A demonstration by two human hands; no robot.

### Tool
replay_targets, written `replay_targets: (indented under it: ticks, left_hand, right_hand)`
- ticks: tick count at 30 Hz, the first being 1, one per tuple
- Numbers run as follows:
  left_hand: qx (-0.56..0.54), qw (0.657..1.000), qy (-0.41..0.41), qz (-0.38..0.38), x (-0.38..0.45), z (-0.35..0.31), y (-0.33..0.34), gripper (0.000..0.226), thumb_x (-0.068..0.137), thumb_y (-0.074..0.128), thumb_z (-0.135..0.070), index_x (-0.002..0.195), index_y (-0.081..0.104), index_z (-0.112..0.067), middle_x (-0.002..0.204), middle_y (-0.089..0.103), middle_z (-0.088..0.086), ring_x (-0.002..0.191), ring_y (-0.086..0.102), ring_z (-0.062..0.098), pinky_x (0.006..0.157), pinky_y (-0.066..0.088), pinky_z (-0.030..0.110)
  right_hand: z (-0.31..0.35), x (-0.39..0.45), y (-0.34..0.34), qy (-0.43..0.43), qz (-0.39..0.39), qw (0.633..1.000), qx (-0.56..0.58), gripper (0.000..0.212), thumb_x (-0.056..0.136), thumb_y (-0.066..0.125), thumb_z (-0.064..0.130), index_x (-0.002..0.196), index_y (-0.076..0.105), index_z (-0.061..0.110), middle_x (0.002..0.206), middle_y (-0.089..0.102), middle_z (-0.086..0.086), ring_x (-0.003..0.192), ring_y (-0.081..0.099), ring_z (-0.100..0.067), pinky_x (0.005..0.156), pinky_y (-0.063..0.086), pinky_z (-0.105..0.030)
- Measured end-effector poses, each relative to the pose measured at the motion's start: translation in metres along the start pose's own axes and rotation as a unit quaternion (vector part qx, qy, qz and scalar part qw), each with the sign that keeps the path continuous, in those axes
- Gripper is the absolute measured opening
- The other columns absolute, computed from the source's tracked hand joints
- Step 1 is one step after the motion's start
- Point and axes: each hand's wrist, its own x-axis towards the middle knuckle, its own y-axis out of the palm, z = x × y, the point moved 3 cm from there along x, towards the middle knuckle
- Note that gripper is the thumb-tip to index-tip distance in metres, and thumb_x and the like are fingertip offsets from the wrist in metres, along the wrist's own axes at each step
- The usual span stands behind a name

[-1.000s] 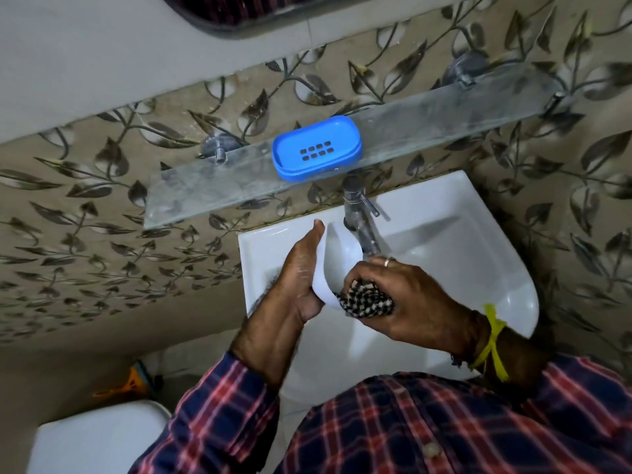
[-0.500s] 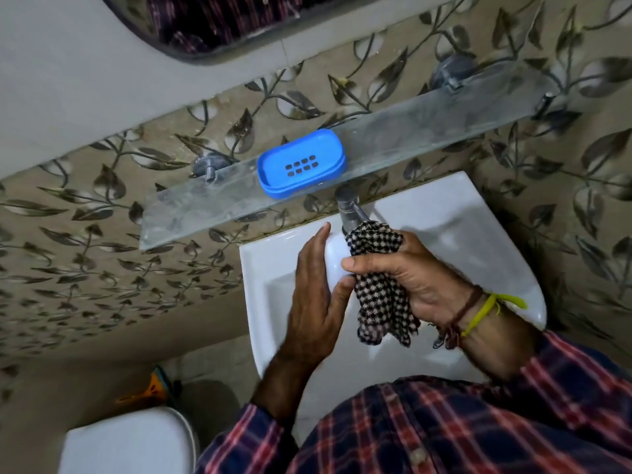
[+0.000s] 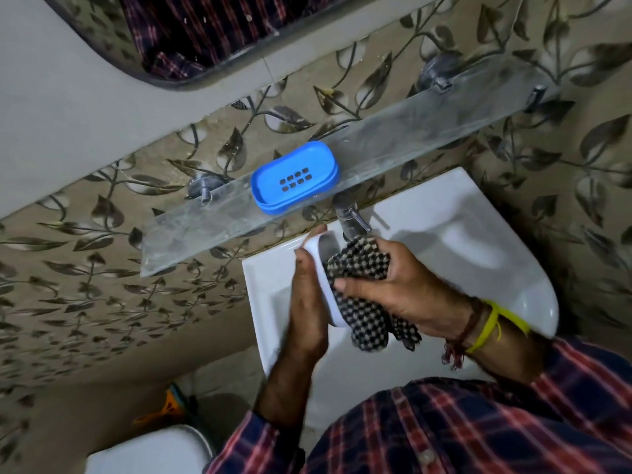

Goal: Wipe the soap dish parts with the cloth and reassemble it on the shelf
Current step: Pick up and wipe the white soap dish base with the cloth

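A blue soap dish part (image 3: pixel 294 176) with drain slots lies on the glass shelf (image 3: pixel 427 131). Over the basin, my left hand (image 3: pixel 306 299) holds the white soap dish part (image 3: pixel 323 268) on edge, its hollow facing right. My right hand (image 3: pixel 407 287) grips a black-and-white checked cloth (image 3: pixel 362 289) and presses it into the hollow of the white part. The cloth's loose end hangs down below the dish.
A white wash basin (image 3: pixel 461 234) sits under the shelf, with a chrome tap (image 3: pixel 347 213) right above my hands. A mirror (image 3: pixel 212 35) hangs at the top. A white toilet lid (image 3: pixel 147 449) is at bottom left, with an orange object (image 3: pixel 167 408) on the floor.
The view has tilted up, so more of the mirror shows. My right hand has slid the cloth across the inside of the white part, which my left hand still holds.
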Motion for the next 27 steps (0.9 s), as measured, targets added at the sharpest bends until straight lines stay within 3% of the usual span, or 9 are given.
replay_targets:
  ticks: [3,6,11,15,18,21,24,25,27]
  left_hand:
    - [0.022,0.999,-0.021,-0.018,0.004,-0.004,-0.004,0.068,0.093,0.035,-0.066,0.134,0.062,-0.018,0.131,0.068,0.012,0.124,0.063,0.029,0.1,0.054,0.042]
    - [0.022,0.999,-0.031,0.001,0.001,0.004,0.004,0.063,0.098,0.029,-0.06,0.134,0.06,-0.019,0.126,0.072,0.006,0.119,0.067,0.023,0.088,0.058,0.033]
    - [-0.015,0.998,-0.058,0.01,0.01,-0.002,-0.001,0.065,0.1,0.027,-0.063,0.113,0.077,-0.023,0.111,0.077,0.011,0.105,0.073,0.027,0.076,0.06,0.031]
    - [-0.019,0.998,-0.055,0.032,0.008,0.008,0.003,0.063,0.102,0.023,-0.058,0.113,0.076,-0.026,0.115,0.076,0.008,0.108,0.072,0.024,0.081,0.059,0.031]
    - [-0.016,0.999,-0.046,-0.013,0.016,-0.003,0.002,0.059,0.092,0.039,-0.064,0.104,0.08,-0.024,0.105,0.079,0.008,0.1,0.075,0.023,0.083,0.062,0.037]
    - [-0.001,0.996,-0.065,-0.057,0.019,-0.01,-0.005,0.06,0.083,0.051,-0.067,0.104,0.078,-0.017,0.092,0.079,0.007,0.085,0.076,0.022,0.072,0.062,0.033]
    - [-0.026,0.989,-0.116,-0.087,0.016,-0.005,-0.006,0.059,0.089,0.052,-0.068,0.108,0.071,-0.016,0.077,0.076,0.004,0.07,0.074,0.019,0.061,0.059,0.029]
    - [-0.032,0.987,-0.13,-0.091,0.016,-0.003,-0.005,0.059,0.089,0.051,-0.069,0.107,0.071,-0.016,0.076,0.074,0.004,0.069,0.073,0.02,0.062,0.059,0.03]
    - [-0.035,0.985,-0.153,-0.078,0.016,0.001,-0.006,0.062,0.091,0.047,-0.071,0.097,0.077,-0.018,0.08,0.076,0.005,0.072,0.074,0.021,0.065,0.06,0.031]
  right_hand:
    - [0.0,-0.003,0.004,0.004,0.002,1.0,-0.024,0.032,0.078,0.08,0.001,0.106,0.064,0.008,0.092,0.077,-0.002,0.088,0.074,-0.015,0.076,0.06,-0.024]
    - [0.008,0.004,-0.003,-0.016,-0.052,0.998,-0.02,0.036,0.078,0.08,0.0,0.111,0.065,0.006,0.098,0.077,-0.006,0.091,0.074,-0.017,0.082,0.061,-0.03]
    - [-0.001,-0.007,0.004,0.018,0.023,0.998,-0.057,0.029,0.079,0.079,-0.001,0.101,0.065,0.01,0.083,0.076,0.002,0.079,0.073,-0.011,0.069,0.058,-0.021]
    - [0.007,0.001,-0.003,-0.012,-0.031,0.999,-0.038,0.029,0.079,0.079,-0.001,0.098,0.066,0.017,0.082,0.077,0.006,0.081,0.074,-0.009,0.07,0.059,-0.021]
    - [0.004,-0.002,0.001,-0.008,0.026,0.993,-0.115,0.027,0.081,0.079,0.005,0.101,0.064,0.015,0.09,0.077,0.002,0.086,0.074,-0.01,0.077,0.06,-0.025]
    - [0.003,-0.013,0.007,-0.053,0.075,0.971,-0.222,0.026,0.084,0.079,0.013,0.103,0.061,0.012,0.095,0.075,-0.003,0.089,0.072,-0.011,0.081,0.059,-0.028]
    - [0.001,-0.02,0.011,-0.144,0.058,0.902,-0.402,0.036,0.08,0.081,0.027,0.102,0.054,0.022,0.092,0.069,0.007,0.086,0.067,-0.009,0.076,0.056,-0.033]
    - [0.0,-0.022,0.012,-0.163,0.036,0.889,-0.426,0.037,0.079,0.081,0.029,0.102,0.052,0.023,0.09,0.068,0.007,0.083,0.066,-0.009,0.073,0.055,-0.035]
    - [-0.002,-0.026,0.014,-0.182,0.005,0.901,-0.394,0.034,0.078,0.081,0.025,0.098,0.054,0.021,0.082,0.067,0.006,0.073,0.065,-0.009,0.066,0.056,-0.034]
